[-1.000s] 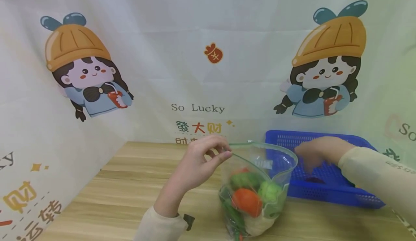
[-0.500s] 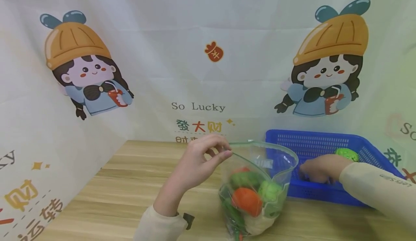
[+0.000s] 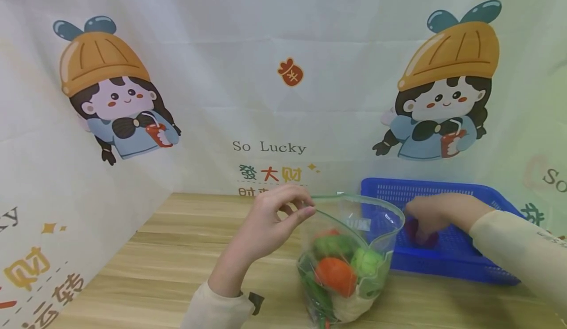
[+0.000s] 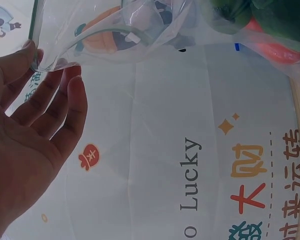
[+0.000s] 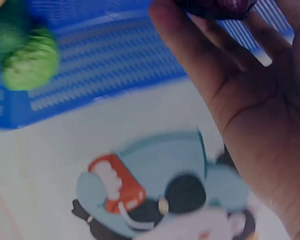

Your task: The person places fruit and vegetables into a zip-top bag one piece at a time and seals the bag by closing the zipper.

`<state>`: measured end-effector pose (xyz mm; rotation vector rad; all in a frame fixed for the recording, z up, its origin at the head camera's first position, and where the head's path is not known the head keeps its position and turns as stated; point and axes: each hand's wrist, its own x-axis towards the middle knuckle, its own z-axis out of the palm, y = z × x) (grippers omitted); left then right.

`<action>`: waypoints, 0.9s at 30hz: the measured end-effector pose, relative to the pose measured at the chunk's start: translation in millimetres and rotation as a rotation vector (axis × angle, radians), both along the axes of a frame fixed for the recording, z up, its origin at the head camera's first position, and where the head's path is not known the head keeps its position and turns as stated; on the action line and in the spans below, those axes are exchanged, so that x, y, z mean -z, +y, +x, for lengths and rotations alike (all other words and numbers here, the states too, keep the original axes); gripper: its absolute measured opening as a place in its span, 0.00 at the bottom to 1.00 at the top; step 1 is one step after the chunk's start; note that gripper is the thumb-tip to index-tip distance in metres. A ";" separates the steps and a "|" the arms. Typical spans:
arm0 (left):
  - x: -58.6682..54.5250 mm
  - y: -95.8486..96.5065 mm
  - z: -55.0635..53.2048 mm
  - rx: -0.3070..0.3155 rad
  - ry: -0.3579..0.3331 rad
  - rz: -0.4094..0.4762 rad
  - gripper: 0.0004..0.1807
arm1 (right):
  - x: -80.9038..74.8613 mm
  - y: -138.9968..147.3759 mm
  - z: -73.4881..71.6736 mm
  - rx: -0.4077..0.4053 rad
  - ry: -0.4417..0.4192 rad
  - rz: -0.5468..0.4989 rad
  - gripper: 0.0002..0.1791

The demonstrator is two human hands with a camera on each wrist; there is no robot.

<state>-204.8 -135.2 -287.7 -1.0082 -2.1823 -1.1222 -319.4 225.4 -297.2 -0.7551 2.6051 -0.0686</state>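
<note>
At the blue basket (image 3: 456, 267), the right hand (image 3: 431, 212) now has its curled grip round a purple vegetable (image 5: 217, 7), outside the bag (image 3: 378, 200) the left hand (image 3: 275, 220) pinches.

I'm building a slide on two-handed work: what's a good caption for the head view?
Left hand holds an open clear bag of vegetables; right hand grips something purple at a blue basket.

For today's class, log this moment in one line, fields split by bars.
left hand: pinches clear bag at rim | right hand: grips dark purple item at blue basket | bag: mouth open, produce inside
</note>
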 end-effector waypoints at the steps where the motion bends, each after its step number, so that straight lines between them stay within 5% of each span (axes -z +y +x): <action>1: 0.1 0.5 -0.1 0.000 -0.003 0.001 0.02 | -6.3 -1.0 -1.4 -0.019 0.024 -0.044 0.12; 6: 0.9 3.0 -0.1 -0.001 -0.007 0.000 0.03 | -42.0 -4.9 2.7 -0.091 0.283 -0.248 0.18; 9: 1.7 3.9 -0.6 0.002 -0.002 0.000 0.03 | -60.9 -7.9 17.6 -0.072 0.450 -0.347 0.27; 12: 2.1 4.8 -1.2 0.006 0.005 0.000 0.03 | -72.7 -11.2 42.0 -0.002 0.522 -0.487 0.32; 16: 2.3 6.7 -1.6 0.010 0.003 -0.005 0.03 | -70.0 -17.9 84.2 0.091 0.622 -0.712 0.33; 19: 2.3 8.5 -1.6 0.012 0.003 -0.008 0.03 | -58.0 -27.1 109.4 0.083 0.732 -0.847 0.33; 22: 1.7 9.4 -1.1 0.010 0.022 0.001 0.03 | -50.2 -40.5 119.7 0.029 0.777 -0.912 0.32; 27: 0.4 8.1 1.2 -0.004 0.061 0.008 0.04 | -48.3 -62.2 119.5 -0.009 0.652 -0.869 0.28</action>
